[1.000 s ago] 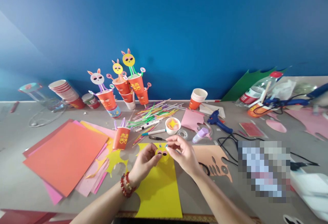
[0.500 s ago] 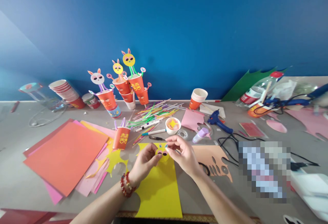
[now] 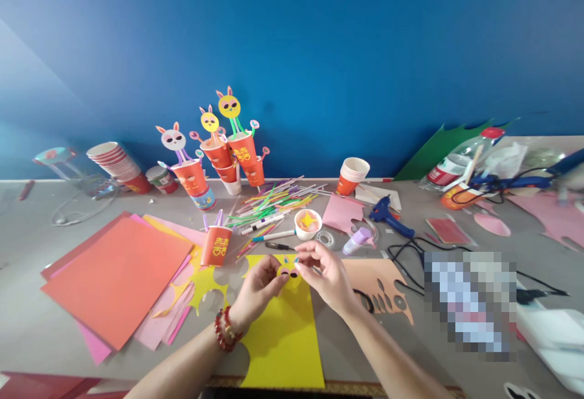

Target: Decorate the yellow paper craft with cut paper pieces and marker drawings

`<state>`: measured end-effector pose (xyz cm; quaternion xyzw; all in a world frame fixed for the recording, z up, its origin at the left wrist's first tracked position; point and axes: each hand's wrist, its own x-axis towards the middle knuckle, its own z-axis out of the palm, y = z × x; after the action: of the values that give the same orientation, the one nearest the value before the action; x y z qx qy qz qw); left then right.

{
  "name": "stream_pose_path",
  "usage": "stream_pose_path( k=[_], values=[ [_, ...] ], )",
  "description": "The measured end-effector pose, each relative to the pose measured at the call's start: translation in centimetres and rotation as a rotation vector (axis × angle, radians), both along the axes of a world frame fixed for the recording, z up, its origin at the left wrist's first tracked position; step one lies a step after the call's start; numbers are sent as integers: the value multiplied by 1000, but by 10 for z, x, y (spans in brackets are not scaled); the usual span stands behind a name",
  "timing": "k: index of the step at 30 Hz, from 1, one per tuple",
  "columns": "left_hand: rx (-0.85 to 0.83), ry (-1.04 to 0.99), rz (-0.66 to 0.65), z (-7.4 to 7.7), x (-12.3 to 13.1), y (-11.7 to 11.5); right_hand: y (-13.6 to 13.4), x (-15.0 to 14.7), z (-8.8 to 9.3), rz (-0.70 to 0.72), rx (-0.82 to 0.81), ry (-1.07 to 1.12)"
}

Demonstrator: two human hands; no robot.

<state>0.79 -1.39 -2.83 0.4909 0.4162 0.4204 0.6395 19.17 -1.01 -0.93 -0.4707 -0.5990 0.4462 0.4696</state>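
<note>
A small yellow paper rabbit face (image 3: 290, 277) with dark eyes and ears lies between my hands, over a yellow paper sheet (image 3: 285, 344). My left hand (image 3: 262, 286) has its thumb and fingers closed on the face's left edge. Red beads circle that wrist. My right hand (image 3: 323, 274) pinches with thumb and forefinger beside the right ear; a tiny blue piece shows at the fingertips. Just beyond the hands stand a white cup (image 3: 308, 224) holding paper cutouts and a black-handled tool (image 3: 279, 246).
Rabbit-topped red cups (image 3: 189, 177) stand at the back left, with coloured sticks (image 3: 274, 204) beside them. Red paper (image 3: 121, 277) is stacked at the left. A blue glue gun (image 3: 390, 216), a glue stick (image 3: 356, 241) and black cables (image 3: 406, 265) lie to the right.
</note>
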Motion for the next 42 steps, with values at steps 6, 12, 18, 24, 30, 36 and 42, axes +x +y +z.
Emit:
stream_pose_path(
  k=[6, 12, 18, 24, 30, 36, 42],
  values=[
    [-12, -6, 6, 1, 1, 0, 0, 0, 1, 1, 13, -8],
    [-9, -8, 7, 1, 1, 0, 0, 0, 1, 3, 1, -8],
    [1, -10, 2, 0, 0, 0, 1, 0, 1, -1, -5, 6],
    [-18, -13, 2, 1, 1, 0, 1, -1, 1, 1, -5, 11],
    [-9, -12, -2, 0, 1, 0, 1, -1, 1, -5, 1, 17],
    [-2, -15, -6, -2, 0, 0, 1, 0, 1, -3, 2, 23],
    [2, -6, -10, -1, 0, 0, 2, -1, 2, -3, 3, 26]
  ],
)
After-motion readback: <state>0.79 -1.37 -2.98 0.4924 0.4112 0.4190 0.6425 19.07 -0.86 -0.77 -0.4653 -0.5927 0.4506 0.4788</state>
